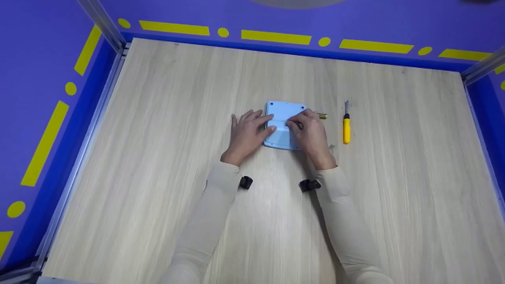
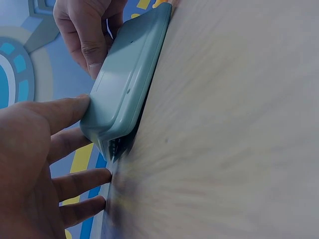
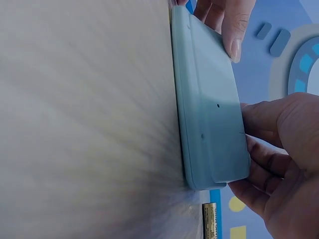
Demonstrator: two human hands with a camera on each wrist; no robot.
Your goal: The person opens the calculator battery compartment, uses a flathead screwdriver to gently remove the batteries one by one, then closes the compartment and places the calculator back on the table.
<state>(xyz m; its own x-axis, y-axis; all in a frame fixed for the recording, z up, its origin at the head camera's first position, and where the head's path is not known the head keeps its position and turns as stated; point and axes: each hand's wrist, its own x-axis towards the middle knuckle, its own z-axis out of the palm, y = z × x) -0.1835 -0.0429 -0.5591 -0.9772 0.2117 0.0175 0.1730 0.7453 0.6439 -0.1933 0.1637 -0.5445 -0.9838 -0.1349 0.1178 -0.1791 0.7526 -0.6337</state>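
Note:
A light-blue flat plastic device [image 1: 281,136] lies on the table with small dark screw holes in its upper face. My left hand [image 1: 248,132] rests at its left edge, fingers spread and mostly straight, thumb and forefinger touching the case. Over the right half of the device, my right hand [image 1: 312,132] has thumb and fingers bent together, their tips at the upper face. Whether anything small sits between those tips is hidden. In the right wrist view, the right thumb [image 3: 259,117] is against the upper face of the case.
A gold-coloured battery [image 1: 322,116] lies just right of the device, partly behind the right hand. Further right is a screwdriver [image 1: 346,130] with a yellow handle, small dark specks near its tip. A small greyish item [image 1: 331,146] lies beside the right wrist. Blue-purple walls enclose the wooden table [image 1: 177,118].

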